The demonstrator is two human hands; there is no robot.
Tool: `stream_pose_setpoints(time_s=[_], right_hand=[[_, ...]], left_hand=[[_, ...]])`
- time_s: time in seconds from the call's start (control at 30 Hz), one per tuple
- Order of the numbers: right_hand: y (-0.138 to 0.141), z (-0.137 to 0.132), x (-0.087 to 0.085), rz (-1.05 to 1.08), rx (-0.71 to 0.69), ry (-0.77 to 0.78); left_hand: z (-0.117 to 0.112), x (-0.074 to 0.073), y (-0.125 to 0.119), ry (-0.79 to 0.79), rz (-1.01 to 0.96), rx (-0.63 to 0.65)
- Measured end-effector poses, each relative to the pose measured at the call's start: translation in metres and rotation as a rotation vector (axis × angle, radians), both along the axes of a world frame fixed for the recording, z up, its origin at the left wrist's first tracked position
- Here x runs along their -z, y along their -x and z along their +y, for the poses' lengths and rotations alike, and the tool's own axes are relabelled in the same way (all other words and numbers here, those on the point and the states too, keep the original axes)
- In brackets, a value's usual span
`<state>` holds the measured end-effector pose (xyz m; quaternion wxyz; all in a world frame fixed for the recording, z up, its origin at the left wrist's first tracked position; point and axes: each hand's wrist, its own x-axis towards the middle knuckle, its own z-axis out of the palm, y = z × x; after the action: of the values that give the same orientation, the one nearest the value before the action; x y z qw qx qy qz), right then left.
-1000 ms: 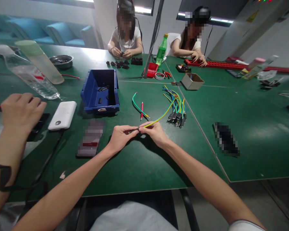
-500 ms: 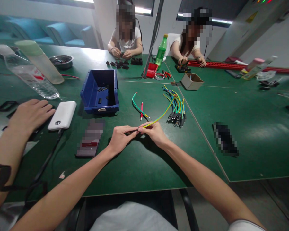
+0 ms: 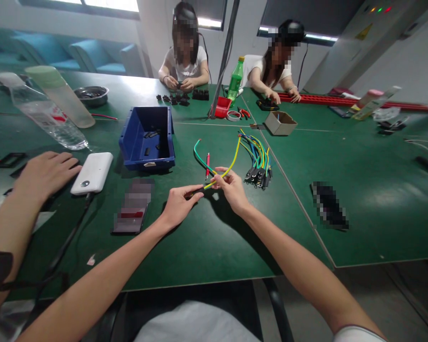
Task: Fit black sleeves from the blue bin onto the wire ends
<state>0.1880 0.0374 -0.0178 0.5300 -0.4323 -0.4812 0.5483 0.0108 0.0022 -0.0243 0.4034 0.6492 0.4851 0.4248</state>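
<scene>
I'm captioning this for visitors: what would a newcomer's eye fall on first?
Probably the yellow wire between the left hand and right hand, mid-picture. Next, the blue bin beyond the left hand, small black pieces inside, and the bundle of coloured wires to the right of the right hand.

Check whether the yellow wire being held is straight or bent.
Bent: beyond the right hand, the yellow wire visibly curves away to its far end.

Big green table (image 3: 207, 251), pale walls (image 3: 153, 19), and a row of blue armchairs (image 3: 96, 54) over at the back left. Windows (image 3: 112, 4) up top are bright on the left, dark with a glowing bottom strip further right. Floor (image 3: 381, 294) looks greyish, hard to tell though.
</scene>
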Motion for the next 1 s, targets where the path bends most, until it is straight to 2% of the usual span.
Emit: stream_pose_setpoints(time_s=[0.27,0.5,0.7,1.0], right_hand=[[-0.013,0.008,0.000,-0.053,0.119,-0.029],[-0.012,0.009,0.007,-0.137,0.223,-0.116],[-0.006,0.011,0.010,-0.105,0.231,-0.116],[-0.001,0.003,0.001,-0.132,0.245,-0.154]], left_hand=[[0.001,0.003,-0.001,-0.033,-0.016,-0.003],[-0.002,0.002,-0.002,-0.050,0.015,0.038],[0.000,0.002,-0.001,-0.035,-0.044,0.030],[0.002,0.004,0.001,-0.054,-0.028,0.026]])
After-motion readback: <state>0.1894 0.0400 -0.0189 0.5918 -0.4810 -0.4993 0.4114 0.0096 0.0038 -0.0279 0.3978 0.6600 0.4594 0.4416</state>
